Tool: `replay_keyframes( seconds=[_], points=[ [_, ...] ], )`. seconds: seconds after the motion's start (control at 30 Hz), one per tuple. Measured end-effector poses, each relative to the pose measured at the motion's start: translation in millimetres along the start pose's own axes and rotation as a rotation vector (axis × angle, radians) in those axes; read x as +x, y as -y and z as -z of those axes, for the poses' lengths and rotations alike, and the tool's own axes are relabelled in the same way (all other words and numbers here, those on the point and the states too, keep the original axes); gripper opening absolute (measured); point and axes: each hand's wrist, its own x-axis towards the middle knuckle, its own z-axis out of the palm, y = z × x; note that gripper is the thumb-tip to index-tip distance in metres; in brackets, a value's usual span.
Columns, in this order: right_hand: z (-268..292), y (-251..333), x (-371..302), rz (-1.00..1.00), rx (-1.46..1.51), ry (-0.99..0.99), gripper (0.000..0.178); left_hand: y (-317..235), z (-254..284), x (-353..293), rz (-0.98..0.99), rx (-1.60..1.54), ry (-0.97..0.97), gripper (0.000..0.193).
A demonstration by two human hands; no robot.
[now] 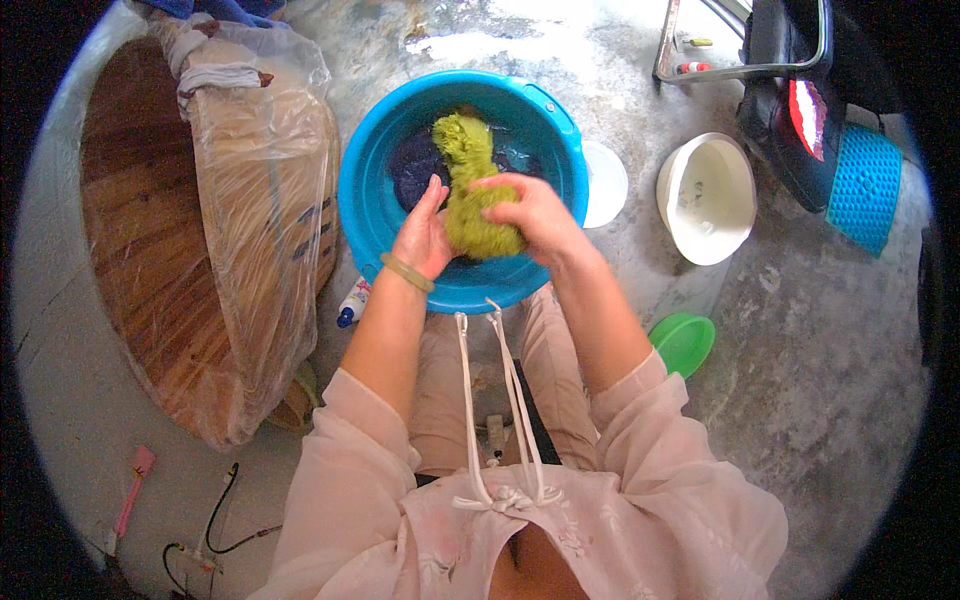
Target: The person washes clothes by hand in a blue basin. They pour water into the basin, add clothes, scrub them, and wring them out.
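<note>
A yellow-green shaggy piece of cloth point(468, 205) hangs above the blue basin point(362, 215), pressed between my two hands. My right hand point(535, 215) grips it from the right, fingers and thumb curled around its near part. Against its left side rests my left hand point(425, 235), with some fingers pointing up and others hidden behind the cloth. The cloth's far end flops toward the basin's far side. Below it in the basin lies dark wet fabric point(412, 172); its kind I cannot make out. The basin stands just in front of my knees.
On the left stands a large wooden tub point(140, 220) partly covered in clear plastic. A white bowl point(708, 200), a green basin point(684, 345) and a blue textured basket point(865, 190) are to the right. A white bottle point(353, 302) lies beside the blue basin, near a white round lid point(606, 185).
</note>
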Motion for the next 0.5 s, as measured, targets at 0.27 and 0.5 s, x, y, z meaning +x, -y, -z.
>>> replay_keyframes(
  seconds=[0.27,0.5],
  points=[
    [-38.3,12.7,-58.5,-0.078,0.247,0.242,0.040,-4.1,5.3,14.5,-0.073,0.031,0.185,0.034],
    [20.8,10.5,-30.3,0.327,0.572,-0.199,0.044,18.8,-2.1,-10.3,-0.295,-0.145,0.024,0.040]
  ],
)
